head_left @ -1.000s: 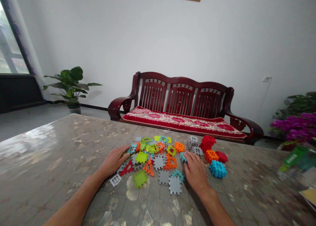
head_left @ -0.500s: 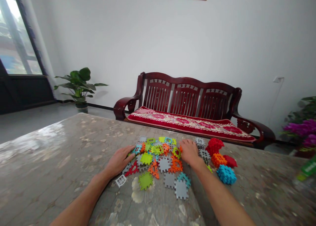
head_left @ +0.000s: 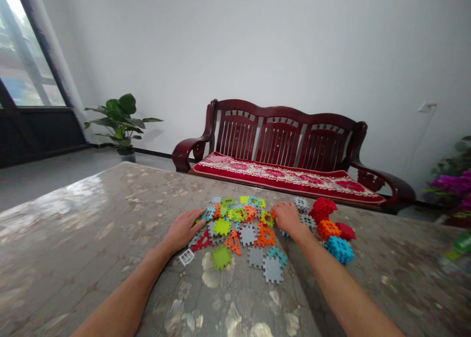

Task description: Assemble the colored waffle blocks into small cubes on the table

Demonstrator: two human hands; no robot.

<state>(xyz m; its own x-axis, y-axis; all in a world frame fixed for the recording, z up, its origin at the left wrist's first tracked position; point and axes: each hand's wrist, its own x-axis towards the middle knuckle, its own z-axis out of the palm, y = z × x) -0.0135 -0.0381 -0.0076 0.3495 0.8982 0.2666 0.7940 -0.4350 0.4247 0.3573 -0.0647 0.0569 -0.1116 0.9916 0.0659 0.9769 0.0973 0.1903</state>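
Note:
My left hand (head_left: 185, 227) lies palm down at the left edge of a pile of interlocking puzzle tiles. Its fingers stretch forward with the thumb apart, and the fingertips touch a blue tile (head_left: 209, 213). At the pile's right edge rests my right hand (head_left: 289, 218), fingers apart and bent down, beside an orange tile (head_left: 274, 213) that is partly hidden. Between the hands lie green, orange, grey, red and blue tiles, among them a lime tile (head_left: 222, 227) and a grey tile (head_left: 248, 234). A white window-like piece (head_left: 186, 257) sits near my left wrist.
Right of my right hand stand stacked red tiles (head_left: 323, 210), orange tiles (head_left: 328, 229) and blue tiles (head_left: 340, 249). A patterned cloth covers the table (head_left: 110, 248). Beyond it stands a wooden bench (head_left: 275, 136). A blurred green bottle (head_left: 458, 248) is at far right.
The view has tilted down slightly and shifted left. My hands stay at the pile's two sides. A bit of blue tile now shows under my right hand, and the green bit beside that wrist is hidden.

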